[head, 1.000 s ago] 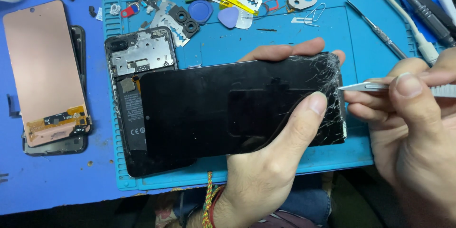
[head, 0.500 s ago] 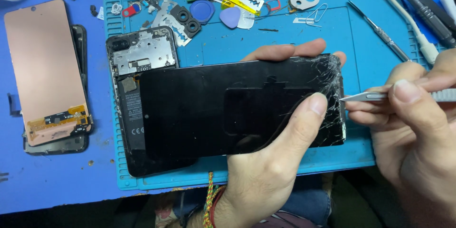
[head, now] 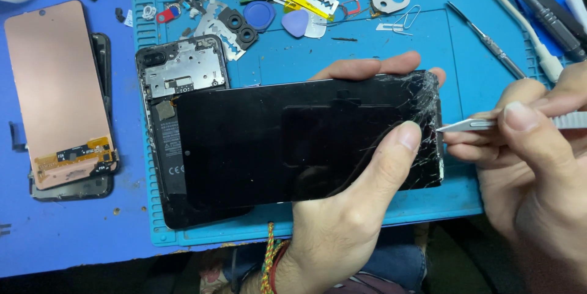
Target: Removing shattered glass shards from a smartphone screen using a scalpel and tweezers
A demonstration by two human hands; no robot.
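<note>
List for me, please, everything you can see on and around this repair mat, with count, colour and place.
cracked phone screen: one, black, held above the mat
opened phone body: one, black and grey, under the screen's left end
replacement display: one, copper back, left on the table
repair mat: one, blue
triangular picks: two, blue, mat top
metal tool: one, silver, mat right
tweezers: one, silver, tip at the cracked edge
left hand: grip on screen
right hand: grip on tweezers

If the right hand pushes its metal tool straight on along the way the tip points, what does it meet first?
The right hand aims the tool leftward. Its tip sits at the cracked right edge of the black screen panel, so it would meet that edge first, close to the left hand's thumb. Whether it already touches is unclear.
</note>
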